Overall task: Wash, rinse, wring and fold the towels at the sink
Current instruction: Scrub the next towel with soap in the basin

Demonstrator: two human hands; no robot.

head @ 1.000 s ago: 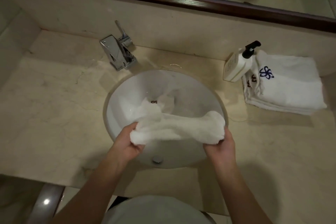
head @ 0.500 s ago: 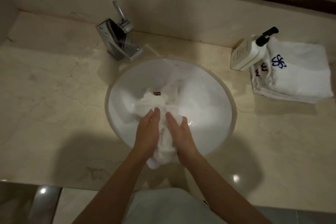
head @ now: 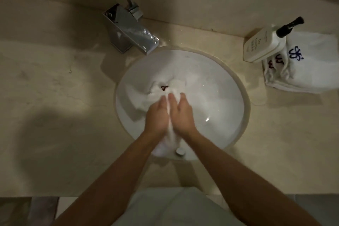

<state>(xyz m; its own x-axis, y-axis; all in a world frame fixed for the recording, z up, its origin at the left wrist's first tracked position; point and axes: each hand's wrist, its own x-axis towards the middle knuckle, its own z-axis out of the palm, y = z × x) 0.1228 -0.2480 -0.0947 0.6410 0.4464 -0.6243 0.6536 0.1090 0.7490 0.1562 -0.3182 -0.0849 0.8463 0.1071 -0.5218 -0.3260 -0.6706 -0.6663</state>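
A white towel (head: 146,97) with a small dark red emblem lies bunched in the round white sink (head: 220,86). My left hand (head: 157,115) and my right hand (head: 182,113) lie side by side on top of it, fingers straight, pressing it between the palms against the basin. A strip of the towel (head: 166,145) shows between my wrists and reaches the sink's near rim. The towel's far part spreads out beyond my fingertips.
A chrome faucet (head: 130,31) stands behind the sink at the left. At the right, a white pump bottle (head: 266,42) leans on a stack of folded white towels (head: 308,68) with blue emblems. Beige marble counter (head: 55,88) surrounds the basin.
A second ago both hands held the towel stretched above the sink's near rim. They then lowered it into the basin and came together on top of it, where they still press.
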